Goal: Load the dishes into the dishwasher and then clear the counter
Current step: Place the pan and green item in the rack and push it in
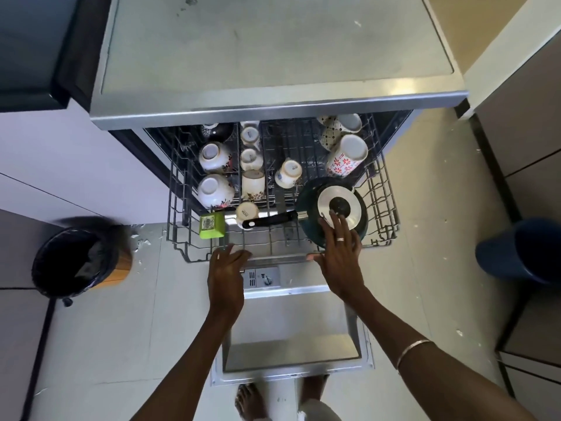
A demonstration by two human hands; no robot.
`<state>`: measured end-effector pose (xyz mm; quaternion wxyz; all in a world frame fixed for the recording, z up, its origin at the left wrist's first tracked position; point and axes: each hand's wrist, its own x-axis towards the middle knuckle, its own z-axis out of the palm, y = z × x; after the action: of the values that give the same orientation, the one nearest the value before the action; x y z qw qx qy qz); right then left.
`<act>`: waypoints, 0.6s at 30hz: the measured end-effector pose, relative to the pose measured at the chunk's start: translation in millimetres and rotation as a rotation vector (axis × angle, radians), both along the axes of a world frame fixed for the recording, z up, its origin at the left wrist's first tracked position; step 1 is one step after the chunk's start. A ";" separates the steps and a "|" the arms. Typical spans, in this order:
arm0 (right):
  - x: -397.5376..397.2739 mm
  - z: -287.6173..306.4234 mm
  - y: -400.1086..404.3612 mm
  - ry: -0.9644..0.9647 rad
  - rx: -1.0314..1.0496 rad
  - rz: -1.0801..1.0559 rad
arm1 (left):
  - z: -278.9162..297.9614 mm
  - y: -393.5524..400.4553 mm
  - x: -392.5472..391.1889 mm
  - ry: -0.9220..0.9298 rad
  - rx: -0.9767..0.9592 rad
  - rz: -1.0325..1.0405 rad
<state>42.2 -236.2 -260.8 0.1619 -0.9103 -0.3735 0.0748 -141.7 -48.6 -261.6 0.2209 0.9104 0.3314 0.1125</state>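
While the dishwasher rack (383,189) stands pulled out over the open door (291,323), loading looks well advanced, though not certainly finished. Left side of rack: upturned bowls (214,189), a green container (211,226) at the near left corner. Centre: small cups (252,161) in a row, mouths down or tipped. Right: floral mugs (346,156) at the far end, a dark pan (332,209) near, bottom up, its black handle (270,220) pointing left. The counter to be cleared is not in view, so I judge that part still to do. Bin with a dark liner (80,256) on the floor, far left.

Left hand (226,273): fingers loosely spread, at the rack's near rail, holding nothing; contact uncertain. Right hand (341,256): fingers straight, tips on the pan's base, thumb by the rail, gripping nothing. Hands apart, both reaching forward and down.
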 end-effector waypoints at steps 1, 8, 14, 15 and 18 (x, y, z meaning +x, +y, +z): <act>5.7 0.5 4.5 -0.009 -0.022 0.026 | -4.1 3.9 4.4 0.001 0.023 -0.005; 46.3 -0.5 23.6 -0.068 0.015 0.090 | -12.6 17.8 42.7 -0.114 0.156 -0.090; 94.3 -9.8 63.1 -0.209 0.029 0.090 | -21.0 56.4 100.7 0.008 0.287 -0.048; 102.4 -10.4 70.6 -0.231 0.035 0.092 | -21.9 65.9 108.4 -0.001 0.303 -0.059; 115.2 -16.1 95.5 -0.293 0.066 0.080 | -28.1 97.0 126.0 -0.040 0.359 -0.059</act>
<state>157.3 -140.6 -276.9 0.1325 -0.8902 -0.4311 -0.0648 -15.7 48.4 -289.7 0.0648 0.9421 0.2744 0.1814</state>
